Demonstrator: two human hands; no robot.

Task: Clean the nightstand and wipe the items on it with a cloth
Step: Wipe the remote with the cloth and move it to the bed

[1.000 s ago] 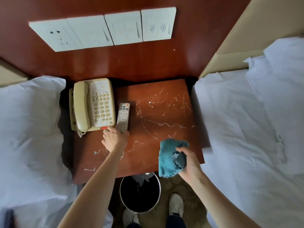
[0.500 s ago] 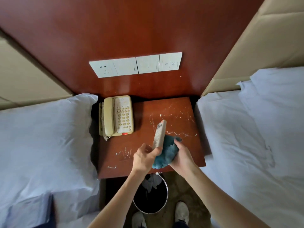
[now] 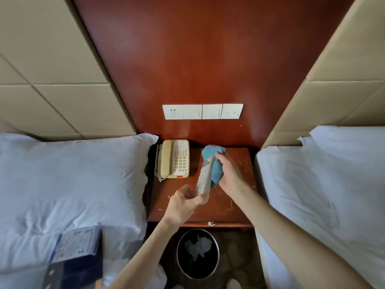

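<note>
The reddish wooden nightstand [image 3: 233, 207] stands between two beds, with white scratch-like marks on its top. My left hand [image 3: 183, 203] holds the lower end of a grey remote control [image 3: 205, 177], lifted and tilted above the top. My right hand [image 3: 229, 174] grips a bunched blue cloth [image 3: 214, 161] pressed against the remote's right side and upper end. A beige telephone [image 3: 173, 158] sits at the nightstand's back left corner.
White-sheeted beds flank the nightstand, left bed [image 3: 73, 184] and right bed [image 3: 323, 195]. A round black bin [image 3: 198, 253] with crumpled paper stands on the floor in front. Wall switches [image 3: 203, 111] sit on the wood panel. A booklet [image 3: 77, 245] lies on the left bed.
My left hand picked the remote up from beside the telephone. My right hand brought the cloth against it and slid it up toward the remote's top. The camera pulled back.
</note>
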